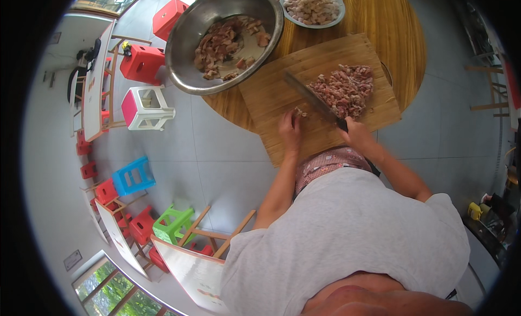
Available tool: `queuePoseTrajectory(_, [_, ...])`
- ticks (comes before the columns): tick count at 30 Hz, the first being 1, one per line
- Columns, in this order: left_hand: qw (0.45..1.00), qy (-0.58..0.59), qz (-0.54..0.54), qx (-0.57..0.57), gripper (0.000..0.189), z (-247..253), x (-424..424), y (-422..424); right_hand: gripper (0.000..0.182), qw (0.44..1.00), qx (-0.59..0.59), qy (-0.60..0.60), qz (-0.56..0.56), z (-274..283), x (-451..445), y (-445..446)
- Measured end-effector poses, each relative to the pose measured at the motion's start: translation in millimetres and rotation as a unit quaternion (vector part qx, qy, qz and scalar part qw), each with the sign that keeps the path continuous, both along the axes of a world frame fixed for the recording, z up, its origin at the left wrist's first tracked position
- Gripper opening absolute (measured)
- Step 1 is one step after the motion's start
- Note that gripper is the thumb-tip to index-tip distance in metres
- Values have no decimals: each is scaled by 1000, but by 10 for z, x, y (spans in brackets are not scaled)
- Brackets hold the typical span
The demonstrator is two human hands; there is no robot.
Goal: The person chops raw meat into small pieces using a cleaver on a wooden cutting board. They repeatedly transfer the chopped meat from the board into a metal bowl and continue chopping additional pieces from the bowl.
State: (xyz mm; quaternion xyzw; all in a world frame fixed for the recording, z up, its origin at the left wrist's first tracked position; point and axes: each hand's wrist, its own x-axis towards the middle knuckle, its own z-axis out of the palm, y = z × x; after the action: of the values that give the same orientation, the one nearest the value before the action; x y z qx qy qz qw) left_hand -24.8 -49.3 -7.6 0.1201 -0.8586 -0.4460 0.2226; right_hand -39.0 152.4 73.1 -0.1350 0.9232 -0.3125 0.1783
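My right hand [359, 136] grips the black handle of a kitchen knife [311, 95]. Its long blade slants toward the far left over a wooden cutting board [270, 90], along the left edge of a heap of chopped meat [346, 88]. On the near left part of the board rests my left hand [290, 130], fingers slightly bent and a little apart. Its fingertips are beside a few small meat scraps [301, 111], and I see nothing held in it. The board overhangs the near edge of a round wooden table [401, 43].
A large steel basin [179, 67] with meat pieces stands at the far left of the table. Beyond the board is a white bowl [342, 10] of pale, diced pieces. Plastic stools [142, 65] and tables [97, 88] line the left side of the tiled floor.
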Motion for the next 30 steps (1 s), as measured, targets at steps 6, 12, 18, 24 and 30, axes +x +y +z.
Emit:
queuePoseTrajectory(6, [997,26,-35,-70,14,-188,41,-14,26,995,77,-27,65,66,197,-105])
queuePoseTrajectory(12, [993,-3,-61,-101,11,-322,10,-39,26,995,82,-35,48,16,-28,-480])
queuePoseTrajectory(18, [993,0,-64,-98,11,-363,0,-99,28,998,50,-13,26,-186,-163,-683])
queuePoseTrajectory(24, [999,-8,-29,-25,17,-109,15,-17,30,998,31,-3,-50,-193,-29,-85])
queuePoseTrajectory(30, [995,16,-15,-93,19,-72,68,-34,26,999,20,-40,19,100,167,20])
